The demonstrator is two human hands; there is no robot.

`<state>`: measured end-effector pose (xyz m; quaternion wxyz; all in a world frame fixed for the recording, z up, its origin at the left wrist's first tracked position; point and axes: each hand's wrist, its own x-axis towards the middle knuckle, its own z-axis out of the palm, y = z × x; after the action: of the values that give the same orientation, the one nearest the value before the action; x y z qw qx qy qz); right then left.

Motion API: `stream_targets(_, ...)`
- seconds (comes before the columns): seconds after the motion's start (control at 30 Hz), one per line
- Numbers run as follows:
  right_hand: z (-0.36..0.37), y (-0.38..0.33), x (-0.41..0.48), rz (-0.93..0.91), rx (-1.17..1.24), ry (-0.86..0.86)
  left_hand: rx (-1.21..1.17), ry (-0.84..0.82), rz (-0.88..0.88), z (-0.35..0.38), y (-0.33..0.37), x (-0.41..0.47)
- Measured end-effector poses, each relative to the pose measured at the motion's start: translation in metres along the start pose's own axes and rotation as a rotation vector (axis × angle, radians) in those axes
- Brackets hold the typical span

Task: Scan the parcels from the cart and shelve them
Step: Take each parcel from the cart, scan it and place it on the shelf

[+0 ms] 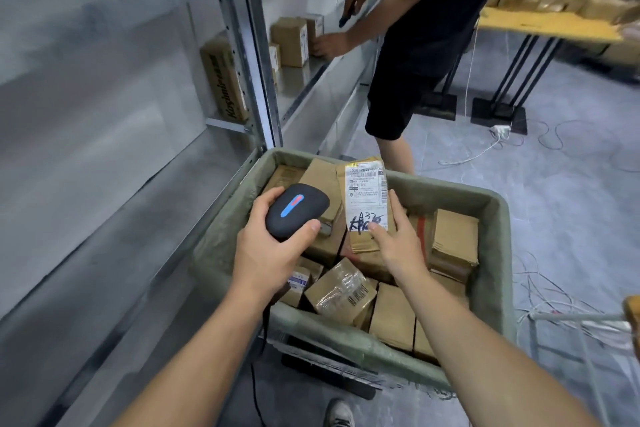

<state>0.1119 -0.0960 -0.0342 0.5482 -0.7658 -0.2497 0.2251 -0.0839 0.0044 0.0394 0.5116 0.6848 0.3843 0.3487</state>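
My left hand [268, 250] grips a black handheld scanner [296, 210] with a blue and red light strip, its head aimed toward the parcel. My right hand [398, 236] holds a flat brown parcel [367, 199] upright by its lower end, its white label with a barcode and handwritten "A32" facing me. Both are above the green cart [498, 239], which holds several cardboard boxes [343, 291]. The scanner's cable hangs below my left wrist.
Metal shelving [252, 55] stands on the left with a few boxes [292, 40] on it. Another person in black [426, 28] reaches into the shelf just beyond the cart. A table with parcels [547, 24] stands at back right. Loose cables [561, 308] lie on the floor.
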Motion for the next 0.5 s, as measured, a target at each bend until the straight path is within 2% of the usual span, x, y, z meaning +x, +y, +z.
stream_targets(0.17,0.009,-0.025,-0.044,-0.131,-0.025,0.098,-0.063,0.012,0.028,-0.024,0.014,-0.04)
stream_targets(0.5,0.017,-0.052,-0.125,-0.228,-0.022,0.199,-0.186,-0.015,0.06,-0.061,0.051,-0.125)
